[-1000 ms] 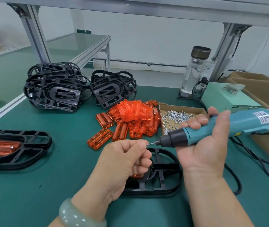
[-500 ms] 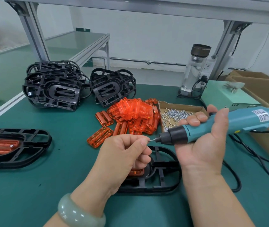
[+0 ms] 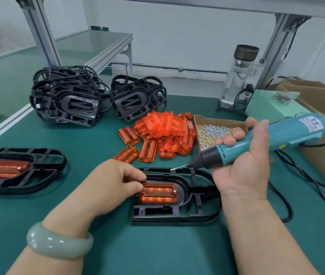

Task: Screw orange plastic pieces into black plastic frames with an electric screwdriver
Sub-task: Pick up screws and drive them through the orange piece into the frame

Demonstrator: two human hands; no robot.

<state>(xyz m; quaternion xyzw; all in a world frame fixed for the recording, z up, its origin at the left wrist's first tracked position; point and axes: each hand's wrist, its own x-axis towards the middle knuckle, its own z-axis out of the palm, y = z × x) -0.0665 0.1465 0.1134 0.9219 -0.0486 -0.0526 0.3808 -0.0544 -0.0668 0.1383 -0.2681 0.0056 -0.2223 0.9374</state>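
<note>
Head view shows the right hand [image 3: 243,169] with its grip closed round the screwdriver [image 3: 288,133], bit tip above the frame [image 3: 157,214] on the tabletop [image 3: 157,253], while the left hand [image 3: 116,185] pinches the left end of the orange piece [image 3: 158,193] seated in this frame.

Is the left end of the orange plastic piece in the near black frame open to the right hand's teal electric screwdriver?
Probably not: the left hand covers that end of the orange plastic piece.
</note>
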